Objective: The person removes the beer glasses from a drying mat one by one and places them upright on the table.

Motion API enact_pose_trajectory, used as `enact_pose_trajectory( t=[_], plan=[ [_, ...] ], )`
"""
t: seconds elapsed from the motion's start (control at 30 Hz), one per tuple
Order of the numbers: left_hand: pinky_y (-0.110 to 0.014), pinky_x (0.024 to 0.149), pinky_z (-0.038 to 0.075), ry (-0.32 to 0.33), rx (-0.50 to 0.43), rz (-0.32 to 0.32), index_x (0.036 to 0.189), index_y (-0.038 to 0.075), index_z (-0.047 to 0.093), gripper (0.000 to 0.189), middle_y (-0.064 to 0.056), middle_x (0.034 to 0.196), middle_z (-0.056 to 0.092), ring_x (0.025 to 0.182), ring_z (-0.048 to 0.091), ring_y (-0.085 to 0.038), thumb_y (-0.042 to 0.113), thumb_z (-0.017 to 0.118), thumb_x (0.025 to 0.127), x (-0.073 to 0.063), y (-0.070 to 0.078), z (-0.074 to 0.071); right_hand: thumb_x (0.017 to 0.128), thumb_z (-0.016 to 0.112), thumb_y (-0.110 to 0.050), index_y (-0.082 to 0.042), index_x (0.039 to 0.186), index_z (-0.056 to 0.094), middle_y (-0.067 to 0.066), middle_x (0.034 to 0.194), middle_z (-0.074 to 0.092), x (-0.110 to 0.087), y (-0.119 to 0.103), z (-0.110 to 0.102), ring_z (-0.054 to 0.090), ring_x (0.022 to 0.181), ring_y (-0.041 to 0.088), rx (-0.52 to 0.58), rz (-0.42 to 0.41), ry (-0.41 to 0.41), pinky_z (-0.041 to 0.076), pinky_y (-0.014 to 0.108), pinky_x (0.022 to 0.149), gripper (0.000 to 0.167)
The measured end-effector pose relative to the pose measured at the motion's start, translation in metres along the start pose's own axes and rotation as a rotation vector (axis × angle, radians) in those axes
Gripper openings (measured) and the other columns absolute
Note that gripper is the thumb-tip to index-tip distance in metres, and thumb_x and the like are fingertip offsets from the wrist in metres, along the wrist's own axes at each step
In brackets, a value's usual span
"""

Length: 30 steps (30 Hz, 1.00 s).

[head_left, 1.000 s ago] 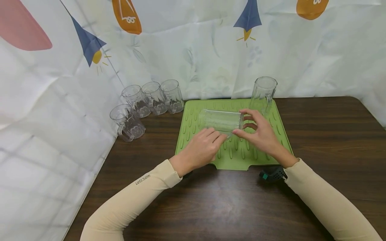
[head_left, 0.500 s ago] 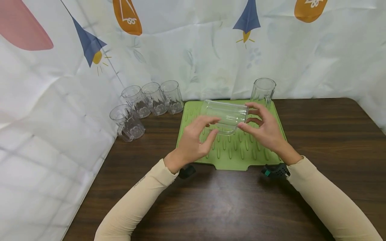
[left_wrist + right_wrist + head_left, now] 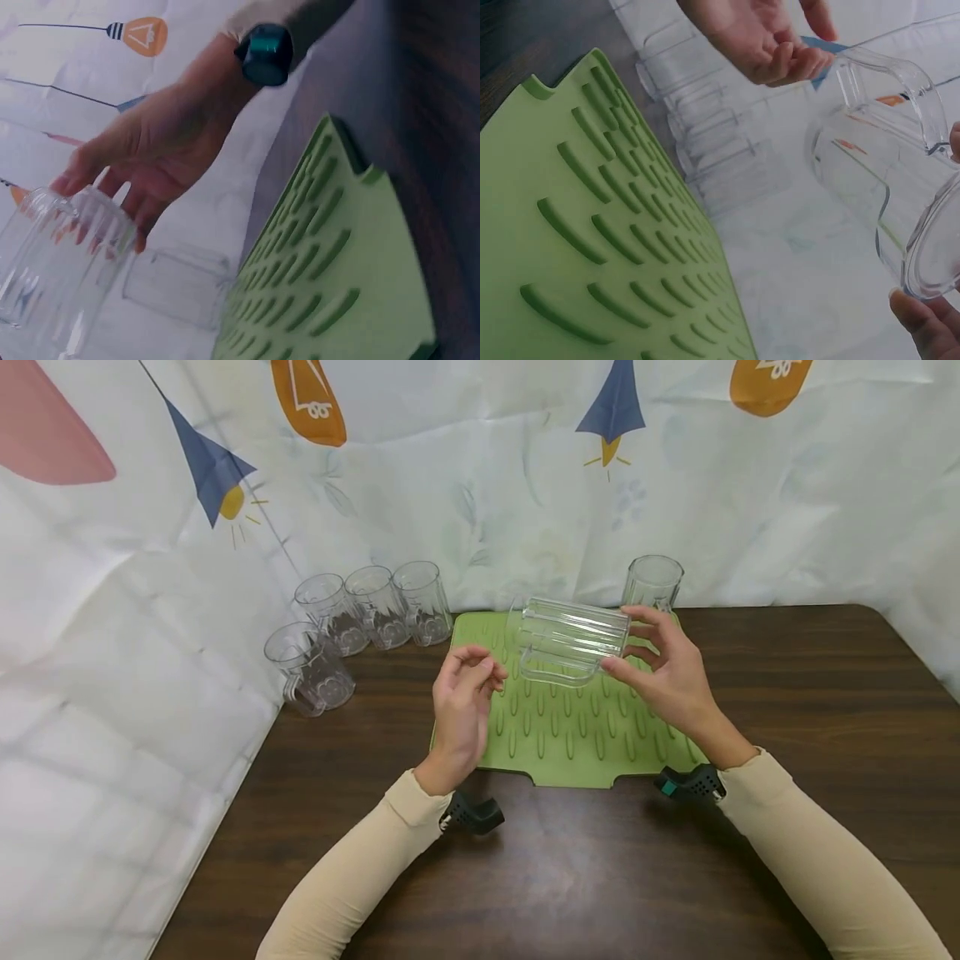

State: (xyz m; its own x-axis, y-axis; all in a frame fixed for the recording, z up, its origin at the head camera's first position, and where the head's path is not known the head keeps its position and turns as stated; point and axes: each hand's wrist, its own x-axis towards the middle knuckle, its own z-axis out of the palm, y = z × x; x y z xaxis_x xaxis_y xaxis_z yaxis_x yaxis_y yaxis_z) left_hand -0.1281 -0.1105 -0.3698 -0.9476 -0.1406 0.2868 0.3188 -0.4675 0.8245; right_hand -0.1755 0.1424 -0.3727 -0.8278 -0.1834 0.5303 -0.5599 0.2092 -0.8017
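Observation:
My right hand [image 3: 667,672] grips a clear glass mug [image 3: 573,639] by its base end, thumb on the near side and fingers on the far side. The mug lies sideways in the air above the green drying mat [image 3: 555,743], its mouth to the left and handle toward me. In the right wrist view the thumb and fingers hold the base rim of the glass mug [image 3: 855,172]. My left hand [image 3: 461,710] hovers left of the mug, apart from it, fingers loosely bent with nothing in them.
Another glass mug [image 3: 654,581] stands at the mat's back right corner, partly hidden by my right hand. Several glass mugs [image 3: 318,668] stand on the dark wooden table [image 3: 555,877] at the left. A printed white cloth [image 3: 510,485] hangs behind.
My left hand has let go of the mug's handle and drawn back to the left. My right hand has lifted the mug slightly up and to the right.

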Motion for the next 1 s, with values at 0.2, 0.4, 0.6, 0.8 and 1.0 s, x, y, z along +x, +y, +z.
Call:
enact_pose_trajectory(
  t=[0.2, 0.4, 0.6, 0.8, 1.0],
  plan=[
    [-0.021, 0.078, 0.051, -0.042, -0.098, -0.271, 0.093, 0.016, 0.059, 0.019, 0.006, 0.087, 0.065, 0.086, 0.066, -0.01, 0.013, 0.045, 0.105, -0.006, -0.017, 0.003, 0.087, 0.075, 0.009, -0.003, 0.146, 0.049, -0.016, 0.14, 0.05, 0.0, 0.007, 0.007, 0.059, 0.123, -0.001, 0.041, -0.007, 0.02, 0.054, 0.009, 0.095, 0.066],
    [-0.021, 0.081, 0.051, -0.067, -0.183, -0.318, 0.097, 0.017, 0.066, 0.026, 0.006, 0.094, 0.07, 0.093, 0.067, -0.01, 0.021, 0.043, 0.11, -0.004, -0.02, 0.008, 0.085, 0.073, 0.015, 0.004, 0.145, 0.047, -0.013, 0.139, 0.052, 0.002, 0.011, 0.014, 0.061, 0.123, 0.003, 0.099, -0.029, 0.031, 0.055, 0.012, 0.096, 0.067],
    [-0.021, 0.086, 0.053, -0.06, -0.252, -0.402, 0.101, 0.017, 0.067, 0.034, 0.004, 0.097, 0.072, 0.096, 0.068, -0.01, 0.026, 0.036, 0.112, -0.003, -0.021, 0.011, 0.085, 0.073, 0.015, 0.003, 0.145, 0.047, -0.013, 0.14, 0.052, 0.001, 0.015, 0.018, 0.06, 0.124, 0.003, 0.11, -0.012, 0.03, 0.055, 0.012, 0.098, 0.067],
    [-0.023, 0.096, 0.056, -0.05, -0.32, -0.406, 0.1, 0.018, 0.066, 0.038, 0.005, 0.094, 0.072, 0.103, 0.072, -0.012, 0.026, 0.031, 0.114, -0.005, -0.021, 0.014, 0.084, 0.073, 0.017, 0.005, 0.146, 0.045, -0.012, 0.139, 0.053, -0.001, 0.019, 0.022, 0.06, 0.125, 0.002, 0.123, -0.02, 0.023, 0.055, 0.013, 0.1, 0.069],
    [-0.029, 0.103, 0.057, -0.014, -0.377, -0.377, 0.092, 0.018, 0.062, 0.041, 0.006, 0.088, 0.073, 0.1, 0.074, -0.011, 0.023, 0.028, 0.114, -0.007, -0.02, 0.016, 0.086, 0.074, 0.014, 0.004, 0.147, 0.045, -0.011, 0.14, 0.05, -0.001, 0.02, 0.027, 0.059, 0.127, 0.003, 0.122, -0.019, -0.005, 0.055, 0.014, 0.101, 0.068]
  ],
)
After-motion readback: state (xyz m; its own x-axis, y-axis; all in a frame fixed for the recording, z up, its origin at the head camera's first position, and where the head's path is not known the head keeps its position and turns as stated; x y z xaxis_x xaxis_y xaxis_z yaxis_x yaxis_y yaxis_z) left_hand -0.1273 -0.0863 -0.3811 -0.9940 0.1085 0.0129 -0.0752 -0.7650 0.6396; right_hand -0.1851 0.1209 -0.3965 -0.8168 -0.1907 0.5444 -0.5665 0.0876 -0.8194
